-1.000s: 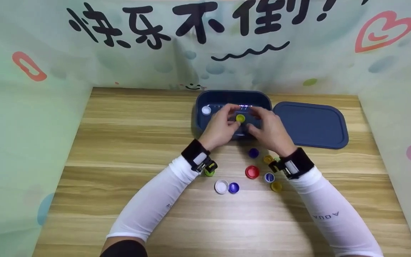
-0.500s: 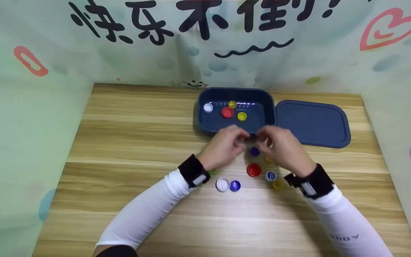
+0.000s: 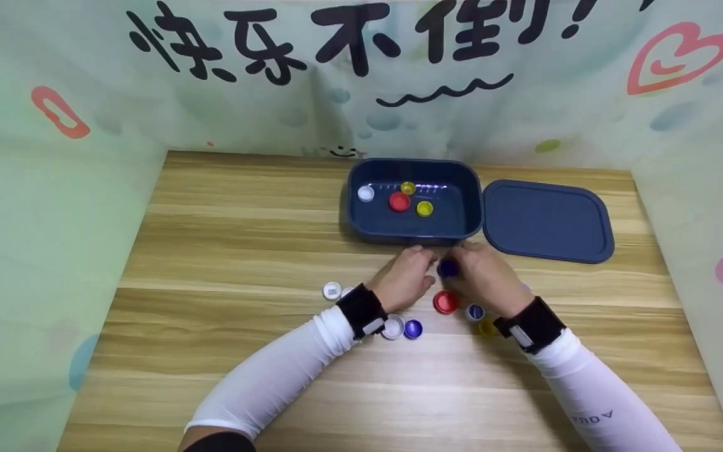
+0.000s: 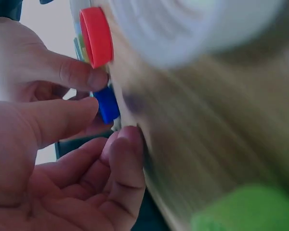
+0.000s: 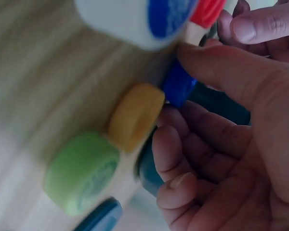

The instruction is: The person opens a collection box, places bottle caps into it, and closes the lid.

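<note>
Just in front of the dark blue box (image 3: pixel 459 223), my right hand (image 3: pixel 488 279) pinches a dark blue bottle cap (image 5: pixel 178 84) between thumb and fingers, low over the table. My left hand (image 3: pixel 403 277) is close beside it, fingers loosely bent, holding nothing; in the left wrist view its thumb tip overlaps the cap's edge. A red cap (image 3: pixel 445 302) lies nearer the person, and an orange-yellow cap (image 5: pixel 135 118) and a green cap (image 5: pixel 82 173) show beside the right hand. Inside the box are a white cap (image 3: pixel 366 193), a red one and two yellow ones.
The box's flat lid (image 3: pixel 548 221) lies to its right. More caps are on the table: a white and blue one (image 3: pixel 474 312), a large white one (image 3: pixel 393 328), a blue one (image 3: pixel 413 329) and a white one (image 3: pixel 332 290). A printed cloth (image 3: pixel 273 119) hangs behind.
Both hands have moved from over the box back toward the person, down to the table. A yellow cap at the left fingertips now lies in the box. The right hand has taken hold of the blue cap.
</note>
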Motion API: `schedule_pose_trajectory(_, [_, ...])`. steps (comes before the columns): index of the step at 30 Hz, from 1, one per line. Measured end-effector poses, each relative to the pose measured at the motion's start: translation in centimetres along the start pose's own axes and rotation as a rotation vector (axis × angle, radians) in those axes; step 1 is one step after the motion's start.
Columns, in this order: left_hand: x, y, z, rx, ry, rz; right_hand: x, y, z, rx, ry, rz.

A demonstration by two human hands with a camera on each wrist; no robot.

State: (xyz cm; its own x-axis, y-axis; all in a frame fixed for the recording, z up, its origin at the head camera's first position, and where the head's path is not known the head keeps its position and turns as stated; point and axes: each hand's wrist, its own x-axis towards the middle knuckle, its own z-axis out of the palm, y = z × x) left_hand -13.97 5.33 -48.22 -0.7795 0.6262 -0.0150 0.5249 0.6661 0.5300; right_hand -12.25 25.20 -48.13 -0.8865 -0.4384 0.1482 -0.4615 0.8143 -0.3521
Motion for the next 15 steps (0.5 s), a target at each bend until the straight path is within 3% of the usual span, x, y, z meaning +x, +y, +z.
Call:
schedule_pose_trajectory(8, [-0.3,0.4,-0.6,-0.196,0.004,-0.018,-0.2,-1.0,-1.1,0.103,-0.028,0.055])
schedule_pose_trajectory(15, [-0.3,1.3,-2.2,-0.416,0.036,-0.103,0.1,-1.9,-3.1,0.127,0.004,0.107])
